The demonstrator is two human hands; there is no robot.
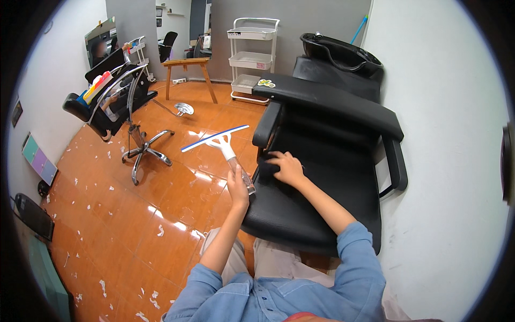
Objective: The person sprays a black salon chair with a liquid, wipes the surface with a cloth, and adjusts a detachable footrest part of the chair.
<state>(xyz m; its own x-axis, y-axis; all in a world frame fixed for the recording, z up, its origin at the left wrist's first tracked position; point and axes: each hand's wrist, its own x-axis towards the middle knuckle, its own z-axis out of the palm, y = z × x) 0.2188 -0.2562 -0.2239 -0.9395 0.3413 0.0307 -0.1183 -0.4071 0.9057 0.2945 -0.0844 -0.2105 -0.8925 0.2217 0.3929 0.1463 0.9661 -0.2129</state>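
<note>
My left hand (237,188) is closed round the handle of a squeegee (224,147), which has a white head, a blue-edged blade and a clear bottle-like grip. Its blade points away from me, over the floor left of a black padded salon wash chair (322,198). Over the left side of this chair's seat, my right hand (288,168) has bent fingers against a dark, bunched thing (266,166), perhaps cloth. Black on black makes its outline hard to read.
A black wash basin (343,53) tops the chair by the right wall. Behind stand a white tiered trolley (255,59) and a wooden stool (188,63). At left is a wheeled salon chair (140,145) with things on it. White scraps (102,287) litter the shiny orange tiles.
</note>
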